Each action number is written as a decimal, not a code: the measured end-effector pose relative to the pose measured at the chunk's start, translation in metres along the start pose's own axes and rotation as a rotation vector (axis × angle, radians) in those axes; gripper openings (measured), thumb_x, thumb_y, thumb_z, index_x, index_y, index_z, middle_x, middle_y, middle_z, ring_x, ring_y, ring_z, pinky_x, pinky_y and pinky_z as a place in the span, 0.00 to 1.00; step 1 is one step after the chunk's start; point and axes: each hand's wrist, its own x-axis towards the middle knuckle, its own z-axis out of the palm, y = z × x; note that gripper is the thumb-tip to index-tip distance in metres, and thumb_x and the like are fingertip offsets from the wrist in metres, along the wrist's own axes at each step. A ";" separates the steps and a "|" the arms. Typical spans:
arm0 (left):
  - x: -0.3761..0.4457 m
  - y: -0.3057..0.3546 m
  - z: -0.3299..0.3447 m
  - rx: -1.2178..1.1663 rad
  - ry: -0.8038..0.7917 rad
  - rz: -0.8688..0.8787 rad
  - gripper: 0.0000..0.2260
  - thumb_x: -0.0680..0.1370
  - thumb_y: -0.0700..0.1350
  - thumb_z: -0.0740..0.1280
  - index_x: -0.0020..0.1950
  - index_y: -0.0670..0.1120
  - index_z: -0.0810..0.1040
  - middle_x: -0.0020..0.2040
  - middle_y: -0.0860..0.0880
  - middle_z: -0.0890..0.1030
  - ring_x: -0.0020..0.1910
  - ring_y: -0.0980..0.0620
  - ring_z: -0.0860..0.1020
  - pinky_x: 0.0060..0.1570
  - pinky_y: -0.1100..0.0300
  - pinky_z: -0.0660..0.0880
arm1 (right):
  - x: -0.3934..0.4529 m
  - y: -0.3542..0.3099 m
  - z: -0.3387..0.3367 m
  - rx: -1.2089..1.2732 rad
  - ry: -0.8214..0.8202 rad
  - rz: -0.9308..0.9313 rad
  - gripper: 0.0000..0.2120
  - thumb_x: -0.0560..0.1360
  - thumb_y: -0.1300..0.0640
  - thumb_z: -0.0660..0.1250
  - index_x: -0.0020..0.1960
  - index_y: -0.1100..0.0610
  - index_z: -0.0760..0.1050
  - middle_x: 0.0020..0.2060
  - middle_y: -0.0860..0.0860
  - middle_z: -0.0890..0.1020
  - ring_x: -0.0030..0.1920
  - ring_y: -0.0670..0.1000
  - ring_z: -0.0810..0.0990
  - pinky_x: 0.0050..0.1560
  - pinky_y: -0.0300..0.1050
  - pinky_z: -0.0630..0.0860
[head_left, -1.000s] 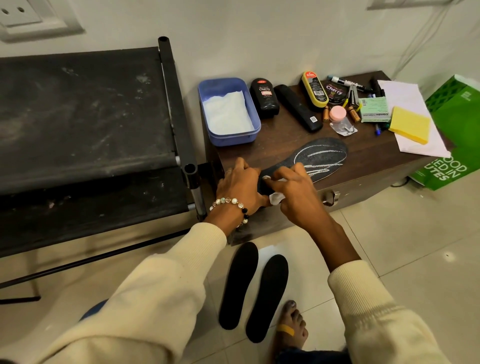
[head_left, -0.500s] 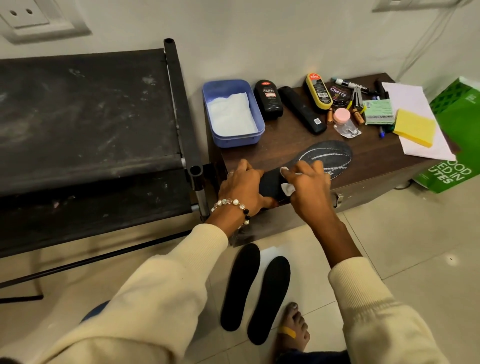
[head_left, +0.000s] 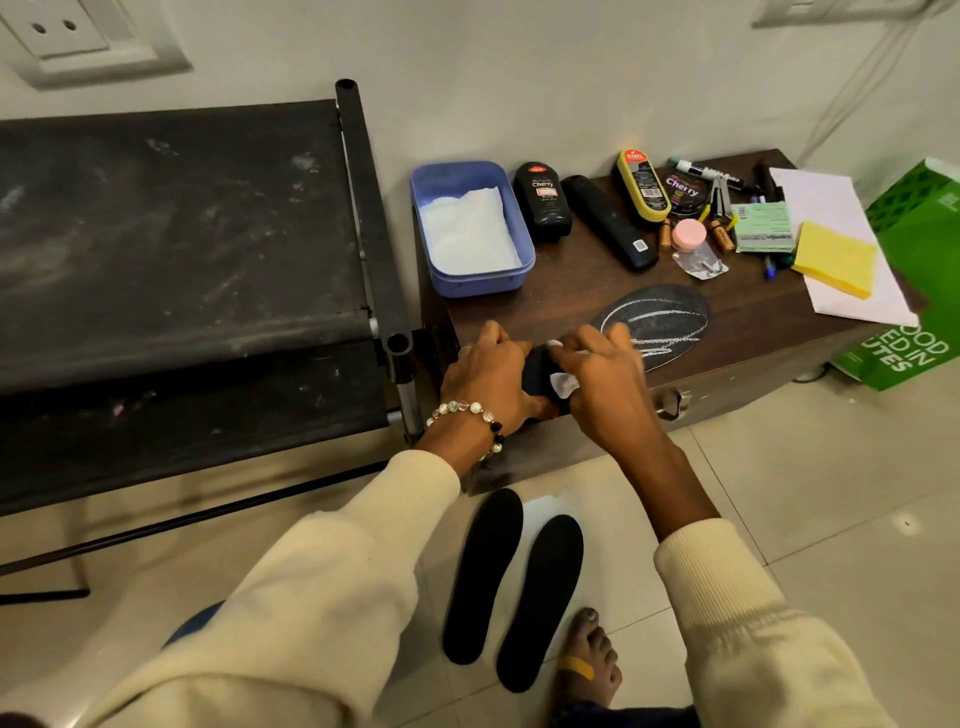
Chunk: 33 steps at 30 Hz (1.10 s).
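Here, the readable writing sits at the back of the surface. The black bottle says "Cherry", and so does the round tin. The yellow-edged shoe sponge carries a red "KIWI" badge. The green box at the right shows cut-off white letters: "OOD", "ED IN", "UTES". The print on the small green pad is too small to read.

The insole lies flat near the front edge of the surface, with chalky white lines across its dark face. Its long axis runs from near left to far right. The rounded toe end points right and slightly away from you, and the heel end is under your hands.

Your left hand curls over the heel end and grips it. Your right hand pinches a small white cloth and presses it on the insole just beside the left hand.

A blue tub with white paper in it stands at the back left. Two plain black insoles lie side by side on the floor below.
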 end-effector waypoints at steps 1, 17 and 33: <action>0.000 0.000 0.000 -0.004 0.003 0.000 0.30 0.65 0.61 0.76 0.63 0.51 0.76 0.57 0.50 0.68 0.54 0.46 0.73 0.51 0.48 0.77 | 0.000 -0.005 0.001 0.014 -0.016 -0.076 0.22 0.67 0.63 0.72 0.60 0.57 0.78 0.51 0.55 0.78 0.50 0.63 0.71 0.42 0.52 0.68; -0.001 0.003 -0.002 0.060 -0.007 -0.018 0.48 0.67 0.59 0.76 0.78 0.48 0.53 0.71 0.46 0.63 0.67 0.42 0.68 0.60 0.45 0.73 | -0.004 0.010 -0.007 0.049 -0.017 -0.129 0.18 0.72 0.58 0.61 0.60 0.52 0.79 0.49 0.53 0.78 0.49 0.61 0.70 0.41 0.50 0.65; -0.002 0.003 -0.002 0.097 -0.039 -0.020 0.37 0.69 0.60 0.74 0.74 0.53 0.64 0.66 0.48 0.65 0.63 0.43 0.69 0.58 0.46 0.74 | -0.022 0.019 0.001 0.058 0.083 -0.126 0.20 0.67 0.64 0.62 0.58 0.59 0.79 0.47 0.56 0.80 0.45 0.64 0.72 0.37 0.52 0.68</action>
